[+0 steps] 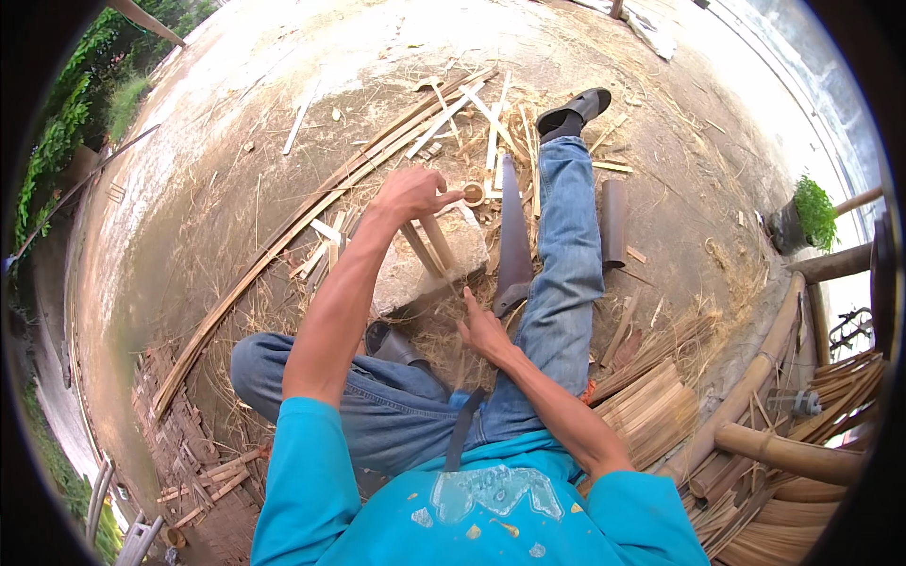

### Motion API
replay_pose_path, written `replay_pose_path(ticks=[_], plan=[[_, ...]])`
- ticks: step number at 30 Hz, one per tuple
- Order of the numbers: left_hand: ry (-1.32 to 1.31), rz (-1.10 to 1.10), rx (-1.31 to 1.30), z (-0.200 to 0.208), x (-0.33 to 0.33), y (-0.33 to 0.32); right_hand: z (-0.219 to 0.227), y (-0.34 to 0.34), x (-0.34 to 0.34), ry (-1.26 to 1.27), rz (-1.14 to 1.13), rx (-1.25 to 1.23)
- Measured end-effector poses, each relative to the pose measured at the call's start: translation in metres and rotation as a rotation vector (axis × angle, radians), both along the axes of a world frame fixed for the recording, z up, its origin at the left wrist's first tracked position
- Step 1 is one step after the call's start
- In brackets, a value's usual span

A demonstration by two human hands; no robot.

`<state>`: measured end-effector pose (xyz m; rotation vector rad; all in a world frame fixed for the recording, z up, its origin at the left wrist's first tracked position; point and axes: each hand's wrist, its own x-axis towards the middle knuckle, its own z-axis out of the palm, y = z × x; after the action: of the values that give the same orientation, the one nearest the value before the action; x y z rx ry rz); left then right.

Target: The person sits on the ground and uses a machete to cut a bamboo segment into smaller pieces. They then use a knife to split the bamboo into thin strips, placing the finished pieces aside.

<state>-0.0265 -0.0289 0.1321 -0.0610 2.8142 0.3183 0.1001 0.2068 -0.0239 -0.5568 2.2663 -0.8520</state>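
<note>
My left hand (412, 195) is closed over the top of split bamboo pieces (429, 247), which stand tilted on a pale stone block (467, 247) between my legs. Its index finger stretches right, toward a round bamboo ring (473, 193) at the block's far edge. Low at the block's near right corner, my right hand (485, 330) is closed, thumb up, close to the foot of the bamboo. What it grips is blurred and too thin to make out. Just right of the block lies a handsaw (511, 226), its dark handle near my right hand.
Long bamboo strips (283, 245) run along the ground on the left. Cut slats and shavings litter the far side. A dark half-round bamboo piece (613, 224) lies beyond my outstretched right leg (566, 236). Bundled strips (651, 415) and a bamboo rail (788, 453) are at right.
</note>
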Motion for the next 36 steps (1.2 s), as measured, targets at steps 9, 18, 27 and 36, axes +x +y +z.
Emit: replay_pose_path(ticks=[9, 18, 27, 36], plan=[[0.047, 0.168, 0.470, 0.007, 0.027, -0.034, 0.074, 0.039, -0.001, -0.467, 0.068, -0.169], [0.348, 0.524, 1.176, -0.044, 0.084, -0.016, 0.119, 0.047, -0.002, -0.410, -0.256, -0.611], [0.419, 0.508, 1.272, -0.057, 0.105, 0.003, 0.133, -0.036, -0.052, -0.188, -0.143, -0.658], [0.460, 0.489, 1.299, -0.066, 0.106, 0.001, 0.131, -0.048, -0.048, -0.232, -0.174, -0.651]])
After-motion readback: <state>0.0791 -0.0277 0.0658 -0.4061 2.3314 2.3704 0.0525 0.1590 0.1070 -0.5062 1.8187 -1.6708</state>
